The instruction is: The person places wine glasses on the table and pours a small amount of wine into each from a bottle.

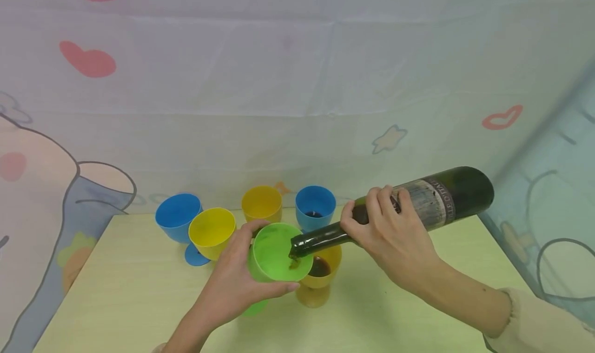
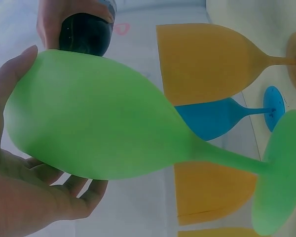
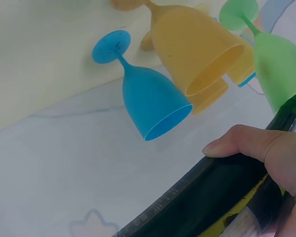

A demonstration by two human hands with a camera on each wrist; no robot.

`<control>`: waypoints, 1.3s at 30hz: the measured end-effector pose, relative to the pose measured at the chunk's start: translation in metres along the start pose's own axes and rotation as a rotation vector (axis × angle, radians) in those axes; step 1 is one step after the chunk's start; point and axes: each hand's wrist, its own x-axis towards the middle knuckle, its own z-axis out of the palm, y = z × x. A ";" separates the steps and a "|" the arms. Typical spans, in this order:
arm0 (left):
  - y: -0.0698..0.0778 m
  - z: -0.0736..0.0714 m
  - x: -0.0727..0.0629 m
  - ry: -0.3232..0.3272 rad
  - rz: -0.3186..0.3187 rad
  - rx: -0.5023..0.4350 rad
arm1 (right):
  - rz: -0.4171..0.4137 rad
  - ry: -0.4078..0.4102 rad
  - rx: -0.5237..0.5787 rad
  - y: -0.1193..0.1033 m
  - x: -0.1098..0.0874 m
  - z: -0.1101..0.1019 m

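Note:
My left hand (image 1: 237,275) grips a green goblet (image 2: 98,118) round its bowl, and the goblet tilts toward the bottle. In my right hand (image 1: 395,234) is a dark green wine bottle (image 1: 465,193), held round its neck and shoulder with its base raised to the right. The bottle's mouth lies over the goblet's rim, and a little brown liquid (image 1: 294,263) shows inside just below it. Right behind the green goblet stands an orange goblet (image 1: 335,264) holding dark liquid. The right wrist view shows my thumb (image 3: 227,145) along the bottle's side.
At the back stand a blue goblet (image 1: 178,216) on the left, a yellow goblet (image 1: 212,234), another orange goblet (image 1: 261,203), and a blue goblet (image 1: 315,206) with dark liquid in it. They share a pale table (image 1: 139,291) backed by a printed cloth (image 1: 279,84).

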 end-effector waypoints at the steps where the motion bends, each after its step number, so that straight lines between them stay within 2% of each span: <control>1: 0.000 0.000 0.000 -0.001 -0.003 0.001 | 0.000 -0.006 -0.002 0.000 0.000 0.000; 8: 0.003 0.000 0.000 -0.005 -0.022 0.022 | -0.004 -0.059 -0.016 0.001 0.000 -0.002; 39: 0.000 0.001 0.000 -0.002 -0.012 0.031 | -0.004 -0.075 -0.021 0.001 0.001 -0.002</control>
